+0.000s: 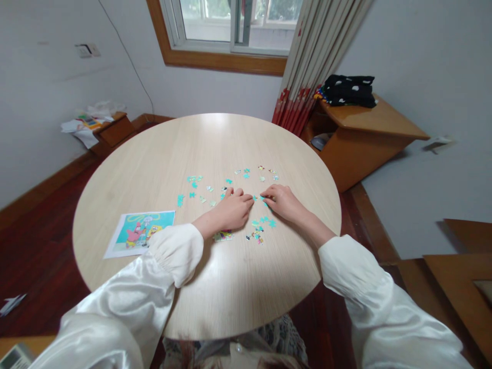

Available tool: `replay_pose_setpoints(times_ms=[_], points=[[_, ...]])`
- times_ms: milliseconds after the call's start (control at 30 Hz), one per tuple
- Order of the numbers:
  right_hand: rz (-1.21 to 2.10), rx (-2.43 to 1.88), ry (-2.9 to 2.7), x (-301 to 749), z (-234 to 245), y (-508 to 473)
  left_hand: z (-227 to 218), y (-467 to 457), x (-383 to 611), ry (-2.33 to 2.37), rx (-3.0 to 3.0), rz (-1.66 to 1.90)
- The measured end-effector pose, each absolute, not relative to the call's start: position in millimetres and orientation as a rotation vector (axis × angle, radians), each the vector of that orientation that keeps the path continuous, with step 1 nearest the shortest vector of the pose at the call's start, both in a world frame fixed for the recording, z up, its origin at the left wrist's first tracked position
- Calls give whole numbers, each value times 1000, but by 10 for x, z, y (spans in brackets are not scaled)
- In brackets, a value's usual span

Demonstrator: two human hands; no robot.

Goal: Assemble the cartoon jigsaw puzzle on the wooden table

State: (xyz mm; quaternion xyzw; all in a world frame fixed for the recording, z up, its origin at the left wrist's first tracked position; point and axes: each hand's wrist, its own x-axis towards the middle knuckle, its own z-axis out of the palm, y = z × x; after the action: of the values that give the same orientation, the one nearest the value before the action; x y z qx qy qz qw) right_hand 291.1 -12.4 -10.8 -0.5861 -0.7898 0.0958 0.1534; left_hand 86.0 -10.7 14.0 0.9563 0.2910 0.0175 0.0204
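Both hands meet over loose jigsaw pieces near the middle of the table. My left hand (235, 209) is closed, its fingertips pinched at a small turquoise jigsaw piece (254, 198). Facing it, my right hand (283, 201) pinches another turquoise jigsaw piece (264, 202) between thumb and fingers. The two pieces lie close together; whether they touch is too small to tell. Under my left wrist, a colourful joined patch (223, 236) is partly hidden. More turquoise pieces (265, 221) and a multicoloured cluster (255, 234) lie just below my right hand.
Several pieces (194, 179) are scattered beyond my hands on the round wooden table (203, 143). A printed cartoon picture (140, 233) lies at the left, partly under my sleeve. A wooden cabinet (369, 120) with folded black cloth (349, 90) stands at the back right, beside a curtain (307, 61).
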Motion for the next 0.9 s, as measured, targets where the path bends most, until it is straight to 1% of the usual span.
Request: replay_pose_setpoints(times_ms=[533,667,900], points=[[362,-1530,-2133,3114,-167,-316,169,-70,850,868,2965,50],[331,-1549,-2156,3156,-199,-352,211,-62,930,847,2997,87],[280,-1585,-2143,3207,-214,-319,184,-78,987,793,3058,-46]])
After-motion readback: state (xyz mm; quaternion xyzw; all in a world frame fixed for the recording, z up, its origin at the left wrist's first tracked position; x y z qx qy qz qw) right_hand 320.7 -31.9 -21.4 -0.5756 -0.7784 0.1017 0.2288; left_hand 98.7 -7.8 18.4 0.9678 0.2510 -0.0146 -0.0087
